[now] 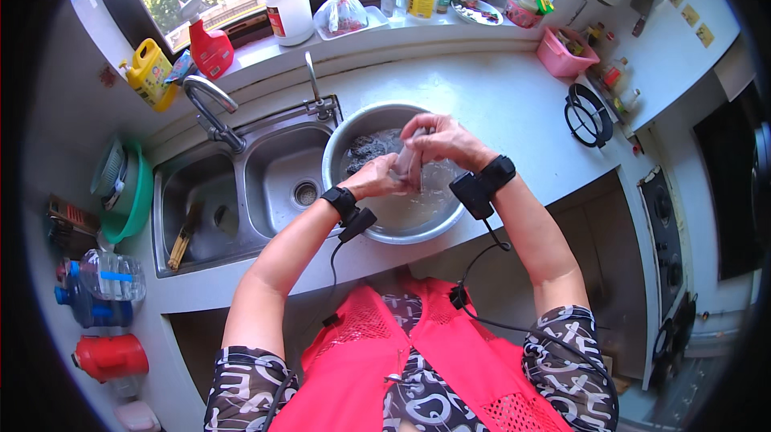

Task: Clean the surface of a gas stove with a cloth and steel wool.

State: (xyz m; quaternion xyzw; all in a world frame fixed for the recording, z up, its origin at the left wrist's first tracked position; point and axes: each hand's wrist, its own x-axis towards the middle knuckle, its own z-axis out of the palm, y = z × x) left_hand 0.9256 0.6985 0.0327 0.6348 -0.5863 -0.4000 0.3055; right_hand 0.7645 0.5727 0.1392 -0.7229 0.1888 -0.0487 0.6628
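Both my hands are over a round metal basin (332,160) of cloudy water on the counter. Between them hangs a limp, wet, pale greyish-pink piece (410,160); it looks like cloth, though its kind is unclear. My left hand (376,177) grips its lower left side. Higher up and to the right, my right hand (446,141) pinches its top with bent fingers. A dark grey, crumpled thing (365,151) lies in the water at the basin's left, partly behind my left hand. Black devices are strapped to both my wrists.
Left of the basin is a double steel sink (281,163) with a tap (213,111). Bottles, jars and a plate line the windowsill. A pink basket (566,53) and a black ring-shaped stand (589,116) are at right, a green basin (132,199) at far left.
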